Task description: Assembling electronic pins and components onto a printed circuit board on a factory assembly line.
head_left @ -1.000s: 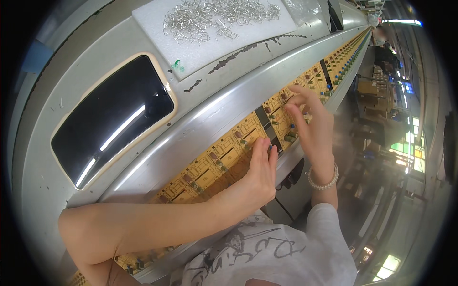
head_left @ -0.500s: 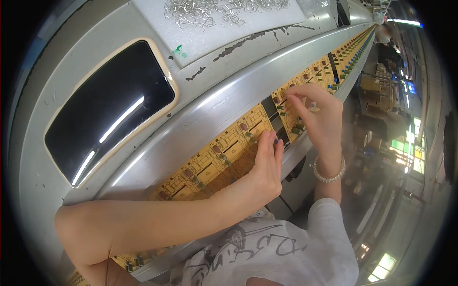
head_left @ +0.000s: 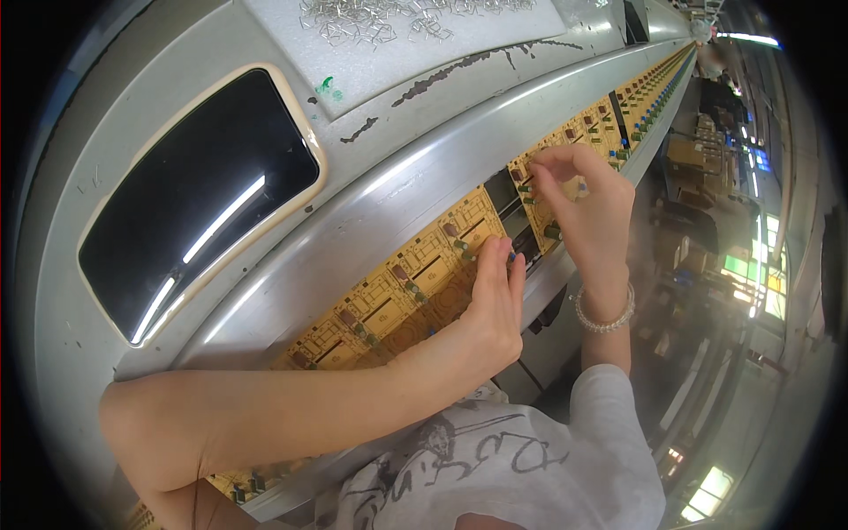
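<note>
My right hand point(head_left: 590, 199) is over a yellow circuit board point(head_left: 574, 132) on the far side of a dark gap. Its thumb and index finger meet in a pinch at the board's left part; anything between them is too small to make out. My left hand point(head_left: 490, 314) rests at the right end of a nearer circuit board point(head_left: 415, 281), its fingers together and curled. Beside those fingertips shows a small blue part point(head_left: 512, 257); whether they hold it is unclear. Green, brown and black components stand on both boards.
The boards sit in a line along a metal rail point(head_left: 371, 212) running to the far right. On the bench beyond lie a dark glossy panel in a cream frame point(head_left: 208, 208) and a white foam sheet point(head_left: 305, 62) bearing many bent wire pieces point(head_left: 380, 19).
The far board has shifted slightly away along the rail, and the gap between the boards looks a little wider. My right hand keeps its pinch; my left hand has hardly moved.
</note>
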The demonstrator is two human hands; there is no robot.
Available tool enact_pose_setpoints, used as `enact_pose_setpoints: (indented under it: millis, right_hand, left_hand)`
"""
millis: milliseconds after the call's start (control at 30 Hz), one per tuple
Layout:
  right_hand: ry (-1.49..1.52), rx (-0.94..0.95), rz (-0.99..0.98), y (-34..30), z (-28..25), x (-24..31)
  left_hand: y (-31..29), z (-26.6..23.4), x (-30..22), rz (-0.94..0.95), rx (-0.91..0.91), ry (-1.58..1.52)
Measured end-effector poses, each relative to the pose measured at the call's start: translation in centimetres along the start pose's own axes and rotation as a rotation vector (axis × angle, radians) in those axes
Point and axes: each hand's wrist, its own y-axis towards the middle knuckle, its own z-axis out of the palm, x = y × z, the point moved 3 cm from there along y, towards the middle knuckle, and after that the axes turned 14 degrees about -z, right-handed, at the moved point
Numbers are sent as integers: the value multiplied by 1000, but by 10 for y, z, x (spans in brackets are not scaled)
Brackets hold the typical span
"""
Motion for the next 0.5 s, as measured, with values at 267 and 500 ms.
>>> enact_pose_setpoints:
  millis: [267,500]
  right_hand:
    - [-77,-70,82,-8,6,4]
    - [0,-82,160,-3,7,9]
  left_hand:
    - [0,0,1,3,-2,-12]
    - [-5,-3,-1,2,21,-5]
